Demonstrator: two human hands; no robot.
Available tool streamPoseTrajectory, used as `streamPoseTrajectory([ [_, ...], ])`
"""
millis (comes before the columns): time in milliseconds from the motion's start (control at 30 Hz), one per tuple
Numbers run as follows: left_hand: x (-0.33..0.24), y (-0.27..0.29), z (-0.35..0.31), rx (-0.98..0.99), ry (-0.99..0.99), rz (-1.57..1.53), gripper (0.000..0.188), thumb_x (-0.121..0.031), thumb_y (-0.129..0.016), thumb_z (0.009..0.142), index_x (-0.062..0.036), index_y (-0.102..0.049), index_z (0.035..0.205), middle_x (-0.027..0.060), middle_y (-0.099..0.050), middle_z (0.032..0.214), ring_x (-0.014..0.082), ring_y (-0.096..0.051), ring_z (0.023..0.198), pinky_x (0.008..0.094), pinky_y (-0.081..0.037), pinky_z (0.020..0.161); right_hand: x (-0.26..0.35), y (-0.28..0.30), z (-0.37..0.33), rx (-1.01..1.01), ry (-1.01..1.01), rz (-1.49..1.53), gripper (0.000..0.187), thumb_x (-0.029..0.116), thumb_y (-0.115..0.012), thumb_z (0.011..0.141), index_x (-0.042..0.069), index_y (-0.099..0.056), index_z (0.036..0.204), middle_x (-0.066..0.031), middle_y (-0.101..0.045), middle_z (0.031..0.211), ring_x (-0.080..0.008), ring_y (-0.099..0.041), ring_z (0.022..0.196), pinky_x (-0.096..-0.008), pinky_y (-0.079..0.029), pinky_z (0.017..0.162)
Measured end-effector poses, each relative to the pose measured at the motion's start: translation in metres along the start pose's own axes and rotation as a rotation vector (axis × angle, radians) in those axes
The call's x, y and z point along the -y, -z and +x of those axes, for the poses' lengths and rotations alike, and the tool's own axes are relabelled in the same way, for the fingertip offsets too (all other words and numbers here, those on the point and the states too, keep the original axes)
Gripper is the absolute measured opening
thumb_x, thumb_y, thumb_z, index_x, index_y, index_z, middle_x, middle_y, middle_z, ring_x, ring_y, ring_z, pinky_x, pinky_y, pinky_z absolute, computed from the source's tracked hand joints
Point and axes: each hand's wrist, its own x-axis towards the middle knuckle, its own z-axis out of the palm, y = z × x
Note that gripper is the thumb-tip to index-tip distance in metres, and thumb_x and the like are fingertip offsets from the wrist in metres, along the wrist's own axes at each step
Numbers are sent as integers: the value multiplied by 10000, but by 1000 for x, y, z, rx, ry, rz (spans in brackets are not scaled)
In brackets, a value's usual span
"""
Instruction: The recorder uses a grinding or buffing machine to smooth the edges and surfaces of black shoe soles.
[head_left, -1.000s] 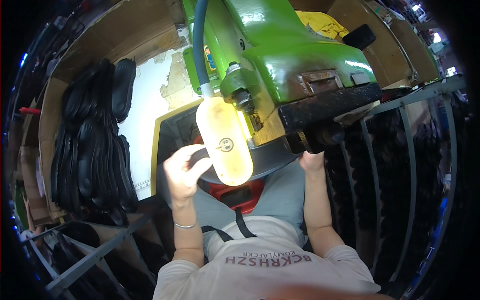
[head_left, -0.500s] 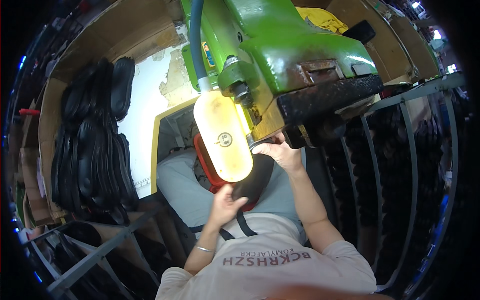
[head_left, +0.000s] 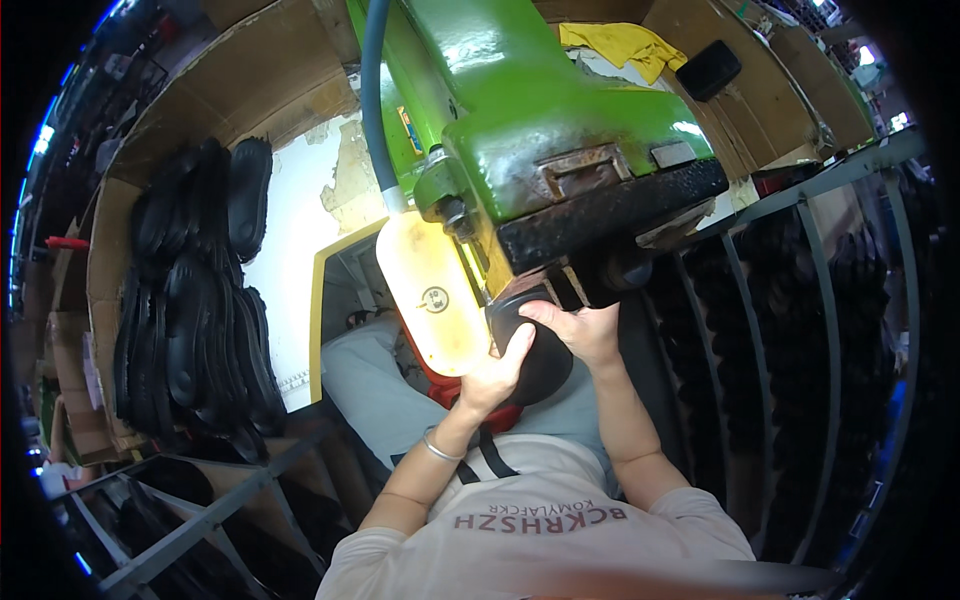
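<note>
Both hands hold one black shoe sole (head_left: 535, 350) up under the dark head of a green machine (head_left: 540, 110). My left hand (head_left: 492, 372) grips the sole's near left edge, thumb over its face. My right hand (head_left: 580, 328) grips its upper right edge, close to the machine's black lower block (head_left: 600, 215). A lit yellowish lamp (head_left: 430, 295) on a blue hose hangs just left of the sole and hides part of it. A bracelet sits on my left wrist.
A stack of black soles (head_left: 195, 300) leans against cardboard at the left. More dark soles fill a grey metal rack (head_left: 800, 300) at the right. A red object (head_left: 450, 385) lies over my lap. Grey rack bars (head_left: 200, 520) cross the lower left.
My left hand rose from my lap and closed on the sole's near edge. The sole moved up toward the machine's head. The view shifted slightly.
</note>
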Motion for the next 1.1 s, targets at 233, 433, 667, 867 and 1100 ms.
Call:
streamPoseTrajectory([
  [233,-4,33,2,-143,-404,163,312,-116,-548,879,87,-530,1115,165,-573,1085,236,-562,987,326,-458,858,51,14,-6,377,-71,-636,347,200,-825,668,17,-644,901,-79,-595,635,-133,-524,505,-303,-433,490],
  [433,-47,234,114,-635,-623,1176,377,-41,-675,764,25,-539,1109,193,-567,1119,336,-550,1026,391,-412,918,59,98,27,-696,110,-180,353,74,-650,833,-4,-556,1164,-105,-606,998,-134,-602,703,-250,-516,656],
  [667,-9,321,190,-840,-177,1800,521,-432,-677,759,-148,-564,1182,214,-468,1250,420,-456,1109,515,-403,893,-21,94,93,-673,-26,597,617,37,-593,856,62,-267,1379,-198,-535,1071,-293,-663,681,-320,-564,516],
  [867,-16,311,157,-788,-342,1418,433,-311,-737,708,-80,-599,1048,194,-526,1109,373,-507,1041,460,-402,915,-59,79,164,-686,-117,529,699,135,-605,884,107,-165,1426,-191,-563,980,-212,-632,604,-289,-530,470],
  [1100,-10,209,21,-543,-340,1137,341,-170,-808,649,-1,-639,892,170,-594,944,319,-567,961,396,-401,940,-92,77,68,-195,-358,182,657,243,-605,900,87,-247,1427,-86,-612,733,-145,-591,522,-247,-472,439],
])
